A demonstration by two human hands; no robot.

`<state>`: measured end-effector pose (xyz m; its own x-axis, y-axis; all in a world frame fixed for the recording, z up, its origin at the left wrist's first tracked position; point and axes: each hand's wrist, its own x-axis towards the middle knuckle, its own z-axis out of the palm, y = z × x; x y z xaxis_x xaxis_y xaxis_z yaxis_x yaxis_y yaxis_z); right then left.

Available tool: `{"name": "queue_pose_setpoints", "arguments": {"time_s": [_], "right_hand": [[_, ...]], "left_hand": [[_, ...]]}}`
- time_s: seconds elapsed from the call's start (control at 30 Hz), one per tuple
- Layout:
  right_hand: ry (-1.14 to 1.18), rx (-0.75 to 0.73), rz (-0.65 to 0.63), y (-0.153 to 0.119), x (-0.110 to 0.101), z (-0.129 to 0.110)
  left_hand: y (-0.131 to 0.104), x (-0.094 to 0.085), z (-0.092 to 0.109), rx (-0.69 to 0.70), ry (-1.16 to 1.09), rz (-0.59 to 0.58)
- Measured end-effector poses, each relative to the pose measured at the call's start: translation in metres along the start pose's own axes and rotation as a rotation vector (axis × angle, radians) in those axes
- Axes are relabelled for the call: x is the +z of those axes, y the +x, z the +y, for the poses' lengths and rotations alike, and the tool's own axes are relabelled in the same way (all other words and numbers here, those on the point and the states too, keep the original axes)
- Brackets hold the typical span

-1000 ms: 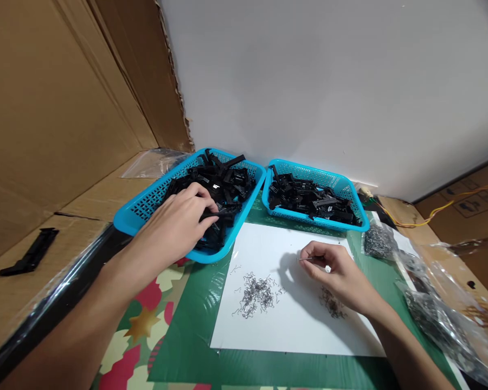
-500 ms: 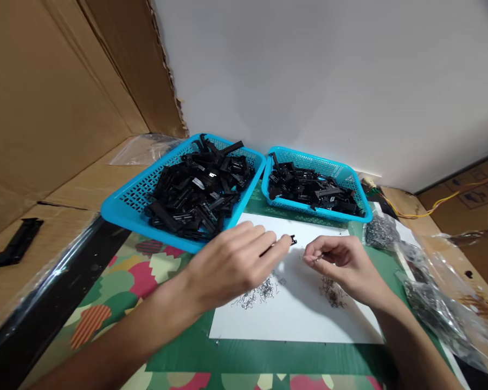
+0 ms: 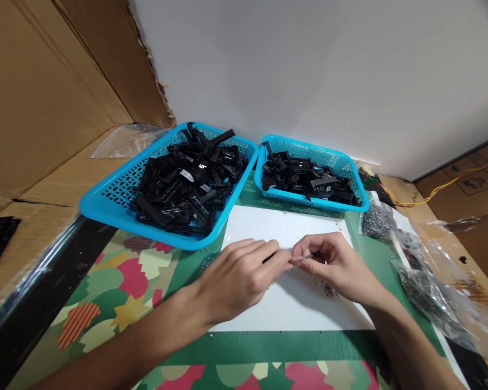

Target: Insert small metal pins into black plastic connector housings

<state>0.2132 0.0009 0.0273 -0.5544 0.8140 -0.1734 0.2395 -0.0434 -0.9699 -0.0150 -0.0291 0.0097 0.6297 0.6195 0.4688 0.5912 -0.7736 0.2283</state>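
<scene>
The left hand (image 3: 242, 271) was curled closed around a black plastic piece (image 3: 269, 258), mostly hidden by its fingers. The right hand (image 3: 333, 265) had thumb and forefinger pinched on a thin metal wire (image 3: 306, 257), its other fingers loosely bent. The fingertips of both hands came together above the white sheet (image 3: 305, 311); whether the wire touched the plastic could not be told. A small pile of wires (image 3: 328, 290) lay below the right hand. On the far side, a left basket (image 3: 113, 200) and a right basket (image 3: 315, 202) held more black pieces (image 3: 183, 189).
</scene>
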Motion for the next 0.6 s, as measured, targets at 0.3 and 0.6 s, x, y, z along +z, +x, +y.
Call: {"name": "queue_pose_setpoints", "arguments": {"time_s": [0.3,0.6], "right_hand": [[-0.152,-0.211,0.455,0.0,0.033,0.012],[-0.572,-0.454,0.594,-0.001,0.023,0.008]], "left_hand": [[-0.001,-0.003,0.002,-0.324,-0.253,0.013],[-0.001,-0.005,-0.001,-0.476,-0.512,-0.03]]}}
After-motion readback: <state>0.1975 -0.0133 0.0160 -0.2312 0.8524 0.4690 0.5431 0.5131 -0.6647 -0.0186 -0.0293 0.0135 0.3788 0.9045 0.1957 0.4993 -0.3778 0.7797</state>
